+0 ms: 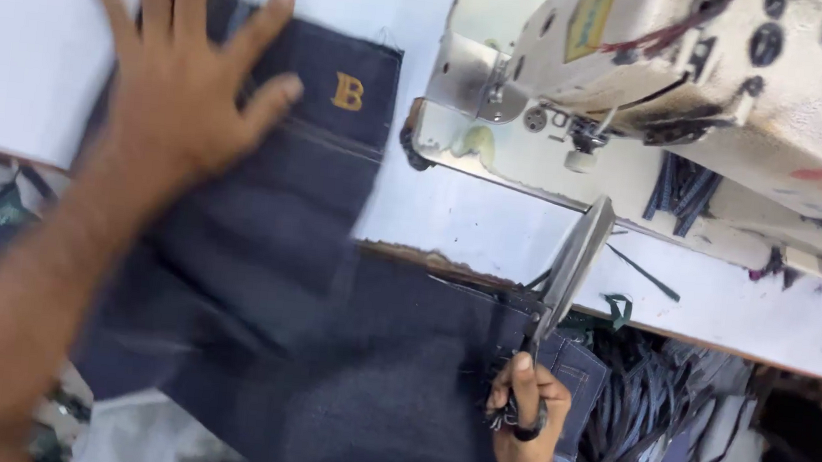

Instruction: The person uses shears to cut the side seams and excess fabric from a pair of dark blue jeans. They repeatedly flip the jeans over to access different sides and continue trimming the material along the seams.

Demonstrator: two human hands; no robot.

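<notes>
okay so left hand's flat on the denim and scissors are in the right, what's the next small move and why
Probably bring the scissors down to the denim. The right hand holds them blades up, clear of the cloth, while the left hand already presses the denim flat on the table.

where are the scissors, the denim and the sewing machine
scissors (568,266), head view, on the long blades above the right hand (527,398)
denim (319,353), head view, on the dark fabric hanging off the table edge
sewing machine (747,83), head view, on its cream body

Garment workshop; industrial sewing machine (727,81); denim pieces (326,283); white worktable (726,302)
</notes>
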